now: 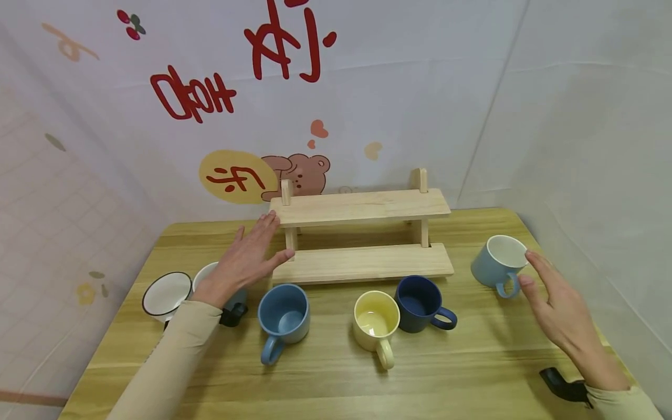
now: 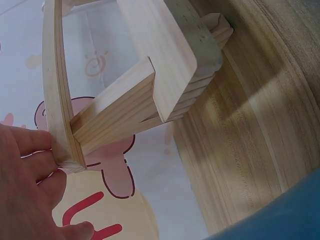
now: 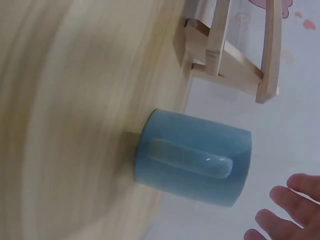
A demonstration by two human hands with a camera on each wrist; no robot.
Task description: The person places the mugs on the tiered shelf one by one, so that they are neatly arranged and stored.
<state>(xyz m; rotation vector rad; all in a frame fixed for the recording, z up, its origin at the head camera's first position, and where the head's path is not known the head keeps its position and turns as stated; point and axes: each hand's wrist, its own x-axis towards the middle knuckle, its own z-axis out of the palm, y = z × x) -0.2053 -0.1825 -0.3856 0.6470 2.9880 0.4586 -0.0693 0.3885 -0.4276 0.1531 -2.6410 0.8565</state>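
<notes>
A two-tier wooden shelf rack [image 1: 362, 207] stands at the back of the table. My left hand [image 1: 251, 259] reaches to its left end, and the straight fingertips [image 2: 40, 167] touch the end of the upper board. On the right, a light blue mug [image 1: 493, 262] with a white inside stands upright. My right hand [image 1: 564, 309] is beside it, fingers extended and holding nothing. The right wrist view shows a gap between the fingers [image 3: 290, 205] and this mug [image 3: 200, 150]. Under my left forearm, another white-lined mug [image 1: 206, 271] is partly hidden.
In front of the rack stand a blue mug [image 1: 283, 318], a yellow mug [image 1: 376, 321] and a navy mug [image 1: 420, 303]. A white mug with a dark rim [image 1: 167, 294] is at the far left. A printed cloth wall [image 1: 399, 93] rises behind the wooden table [image 1: 325, 385].
</notes>
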